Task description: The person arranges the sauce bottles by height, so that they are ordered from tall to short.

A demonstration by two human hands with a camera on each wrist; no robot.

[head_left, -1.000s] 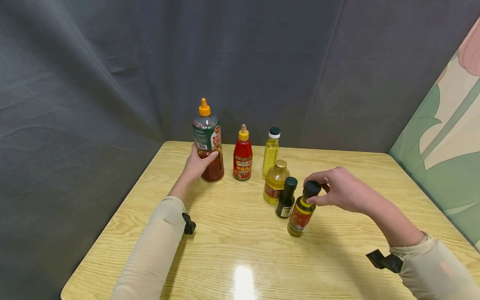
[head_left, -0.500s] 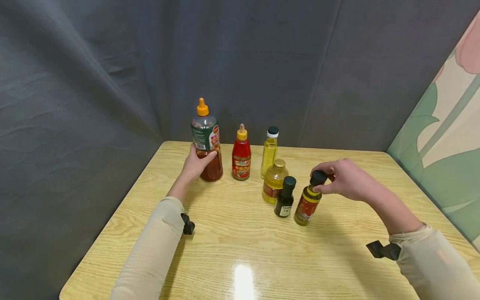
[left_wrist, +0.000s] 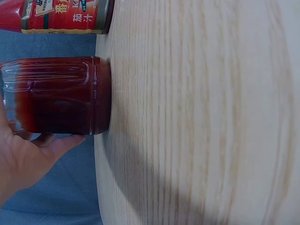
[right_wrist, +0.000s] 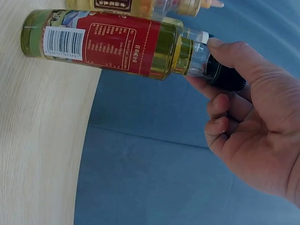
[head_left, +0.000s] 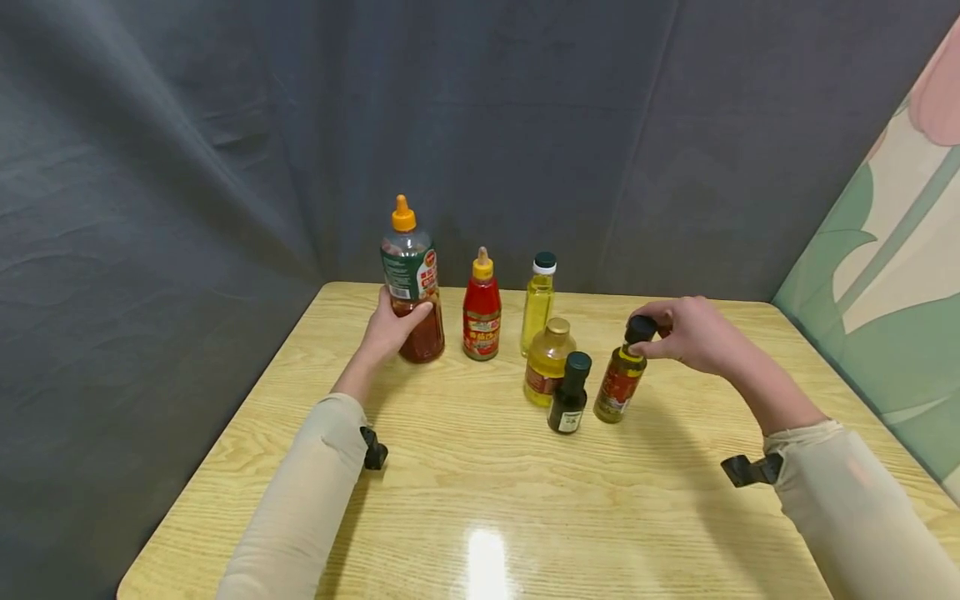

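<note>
In the head view, my left hand (head_left: 392, 329) grips the lower half of a large squeeze bottle of red sauce (head_left: 423, 340) with an orange nozzle cap. The left wrist view shows that bottle's base on the table. My right hand (head_left: 693, 335) pinches a red-labelled oil bottle (head_left: 619, 385) by its neck and black cap (right_wrist: 225, 70). This bottle leans slightly in the head view; whether its base touches the table I cannot tell. Just left of it stands a small dark bottle (head_left: 567, 408) with a green cap.
A red ketchup bottle (head_left: 482, 321), a slim bottle of yellow oil (head_left: 537, 310) and a gold-capped squat bottle (head_left: 550, 367) stand upright between my hands. The wooden table (head_left: 420, 517) ends at a dark cloth (head_left: 480, 125) behind; a flowered panel (head_left: 892, 275) stands right.
My right hand has carried the oil bottle away from me and slightly right, opening a gap beside the small dark bottle. The left hand stays on the sauce bottle.
</note>
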